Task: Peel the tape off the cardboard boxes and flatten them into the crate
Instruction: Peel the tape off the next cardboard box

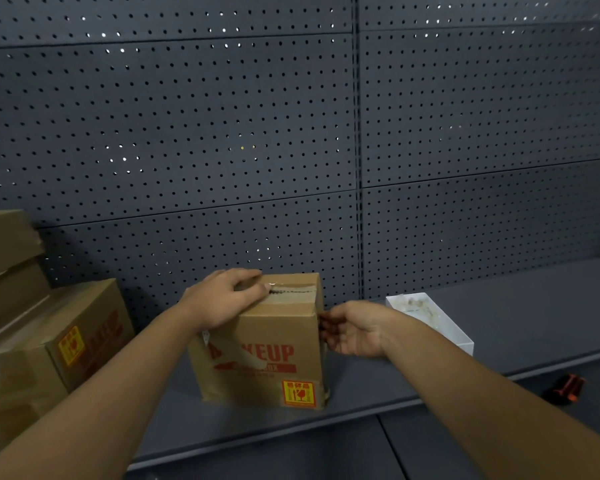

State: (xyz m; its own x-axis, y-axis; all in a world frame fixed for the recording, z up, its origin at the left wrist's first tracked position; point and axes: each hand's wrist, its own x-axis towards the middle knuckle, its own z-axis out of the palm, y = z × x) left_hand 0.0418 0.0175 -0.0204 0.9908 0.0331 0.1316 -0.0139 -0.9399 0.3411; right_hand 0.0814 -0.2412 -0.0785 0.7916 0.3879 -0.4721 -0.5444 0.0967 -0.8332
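Note:
A brown cardboard box (267, 358) with red lettering and a yellow-red label stands upright on the grey shelf (378, 382). Clear tape (291, 292) runs across its top and down its right side. My left hand (226, 299) rests flat on the box's top left, fingers reaching over the tape. My right hand (350, 329) is at the box's upper right edge, with its fingertips curled against the side; whether they pinch the tape I cannot tell.
Several taped cardboard boxes (32, 341) are stacked at the left. A white tray (430, 320) holding crumpled tape stands to the right of the box. A black-and-orange object (565, 389) lies below the shelf's front edge. A dark pegboard (222, 133) backs the shelf.

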